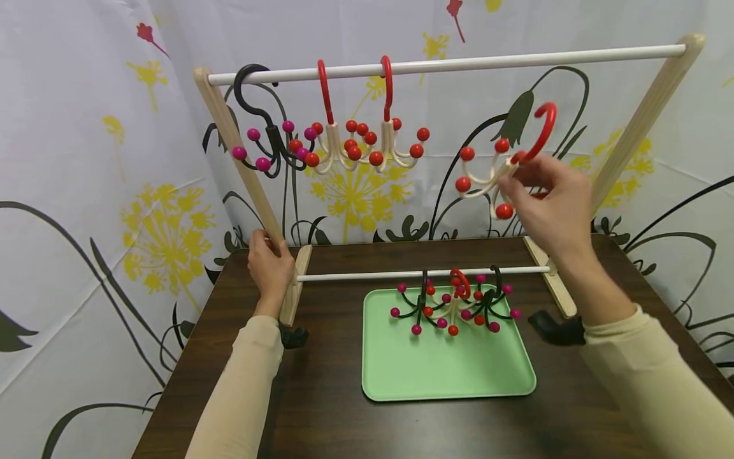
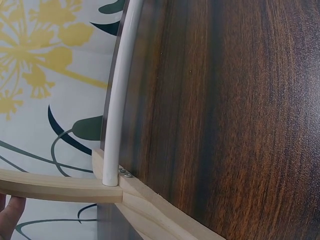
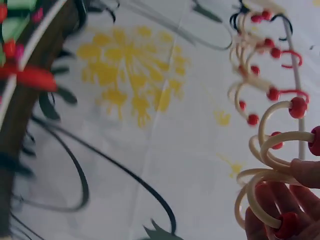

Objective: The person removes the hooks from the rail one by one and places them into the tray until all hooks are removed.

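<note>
My right hand pinches a cream multi-arm hanger by its stem, below its red hook. Red balls tip its curved arms. It is held in the air under the rack's white top rail, apart from it. Seen from the right wrist, fingers and thumb close on the stem, beside the cream arms. My left hand grips the left wooden upright of the rack near its base; the left wrist view shows only fingertips against that upright.
On the rail's left hang a black hanger with magenta balls and two cream ones with red hooks. A green tray on the dark wood table bears black and cream hangers. A lower white bar crosses behind it.
</note>
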Demonstrator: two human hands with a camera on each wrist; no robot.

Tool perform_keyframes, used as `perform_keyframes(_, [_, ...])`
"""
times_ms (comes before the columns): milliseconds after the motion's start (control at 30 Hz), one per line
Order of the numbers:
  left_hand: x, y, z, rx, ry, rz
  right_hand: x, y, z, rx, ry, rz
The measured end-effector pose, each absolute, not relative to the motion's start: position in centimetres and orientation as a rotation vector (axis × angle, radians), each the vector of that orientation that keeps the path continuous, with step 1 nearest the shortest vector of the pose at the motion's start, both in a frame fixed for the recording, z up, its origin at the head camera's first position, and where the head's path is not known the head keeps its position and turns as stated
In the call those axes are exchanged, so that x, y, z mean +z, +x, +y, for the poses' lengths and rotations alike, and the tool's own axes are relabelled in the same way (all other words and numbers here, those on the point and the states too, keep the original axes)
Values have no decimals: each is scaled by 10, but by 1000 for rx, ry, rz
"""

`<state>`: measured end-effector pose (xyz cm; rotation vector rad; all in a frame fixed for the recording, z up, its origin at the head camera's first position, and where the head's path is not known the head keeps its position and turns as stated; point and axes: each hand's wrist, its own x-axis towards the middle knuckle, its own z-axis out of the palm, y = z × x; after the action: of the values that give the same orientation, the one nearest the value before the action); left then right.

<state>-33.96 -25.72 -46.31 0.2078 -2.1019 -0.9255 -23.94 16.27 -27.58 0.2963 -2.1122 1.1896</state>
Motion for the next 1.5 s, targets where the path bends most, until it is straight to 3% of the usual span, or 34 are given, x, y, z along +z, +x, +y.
perform_keyframes(333, [-462,-340,-255,-922,204,-2103,-392,-178,90,1388,486,-2299])
perform_keyframes(633, [-462,-338,-259,-940,233,-2109,-466,-183,37,1244,675,-2439])
perform_keyframes(1100, [-461,-341,-257,-935,233,-2104,-500,-219,22,1122,567,-2435])
perform_keyframes(1500, [-461,-341,-255,-939,246,-2100,-510,-221,23,1069,409,-2535])
